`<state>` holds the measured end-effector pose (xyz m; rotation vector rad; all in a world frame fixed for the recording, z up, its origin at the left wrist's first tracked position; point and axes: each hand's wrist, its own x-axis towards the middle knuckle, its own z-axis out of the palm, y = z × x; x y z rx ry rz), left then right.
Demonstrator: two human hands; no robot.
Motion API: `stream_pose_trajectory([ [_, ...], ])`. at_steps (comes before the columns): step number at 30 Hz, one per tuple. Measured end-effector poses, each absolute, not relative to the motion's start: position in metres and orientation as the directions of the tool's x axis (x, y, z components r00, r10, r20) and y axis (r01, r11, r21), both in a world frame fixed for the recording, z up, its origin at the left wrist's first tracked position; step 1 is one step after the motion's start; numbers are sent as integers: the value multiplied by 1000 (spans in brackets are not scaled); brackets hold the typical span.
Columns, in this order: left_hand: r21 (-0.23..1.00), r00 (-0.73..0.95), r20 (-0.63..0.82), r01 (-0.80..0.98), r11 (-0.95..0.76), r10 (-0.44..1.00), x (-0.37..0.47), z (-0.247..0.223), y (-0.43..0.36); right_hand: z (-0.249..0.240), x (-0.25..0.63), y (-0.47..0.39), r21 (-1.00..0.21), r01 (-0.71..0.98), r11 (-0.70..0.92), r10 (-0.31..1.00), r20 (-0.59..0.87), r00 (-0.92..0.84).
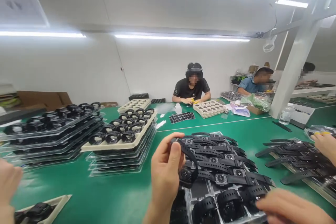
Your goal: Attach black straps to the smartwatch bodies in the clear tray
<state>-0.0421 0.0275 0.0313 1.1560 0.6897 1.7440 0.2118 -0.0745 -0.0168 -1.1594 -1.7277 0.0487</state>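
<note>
My left hand [166,168] is closed around a black smartwatch [187,173], thumb and fingers pinching its looped strap, with the sensor back showing. Just right of it lies a clear plastic tray [210,192] filled with black smartwatches. In its far rows the watches [221,179] have straps laid out flat and sensor backs up; in the near row the watches [229,203] have looped straps. My right hand [294,205] is at the tray's near right corner, fingertips beside a looped watch [254,196]. Motion blurs those fingers, and I cannot tell whether they grip it.
Left stand stacked trays of watches, one cream [141,138], others clear [65,129]. Further right, another person's hand [327,145] is over more watches [296,161]. A hand [9,182] shows at the left edge. Across the green table [118,196] sits a person [193,85] by cream trays [210,107].
</note>
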Motion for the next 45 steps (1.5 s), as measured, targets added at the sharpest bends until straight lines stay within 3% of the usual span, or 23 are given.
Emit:
stream_pose_trajectory([
  [2,834,-100,387,-385,-395,916,-34,30,29,-3,199,-49,-429,592,682,689,648,-325],
  [3,842,-88,374,-385,-378,923,-31,29,29,5,189,-36,-418,602,680,692,637,-339],
  [5,860,-75,349,-369,-351,934,-26,29,27,17,165,-14,-439,605,665,698,654,-292],
  [10,885,-52,355,-305,-353,933,-23,27,20,19,122,8,-619,477,624,761,620,-191],
  [21,833,-46,348,-443,-331,936,-16,17,23,2,128,17,-570,395,720,647,758,-85],
  [28,847,-137,474,-198,-493,870,-16,20,17,-3,133,20,-668,372,645,748,650,-131],
  [32,832,-75,546,-63,-551,834,-22,18,18,4,136,16,-716,300,631,774,610,-170],
  [35,732,-10,673,153,-664,740,-26,16,22,8,141,16,-675,324,663,746,632,-210],
  [39,391,119,869,430,-814,480,-30,12,26,11,148,16,-592,402,698,705,665,-245],
  [42,163,255,907,520,-838,335,-29,10,27,11,147,15,-505,513,694,682,690,-243],
  [45,90,307,903,549,-831,301,-26,10,28,9,143,15,-329,654,682,569,800,-192],
])
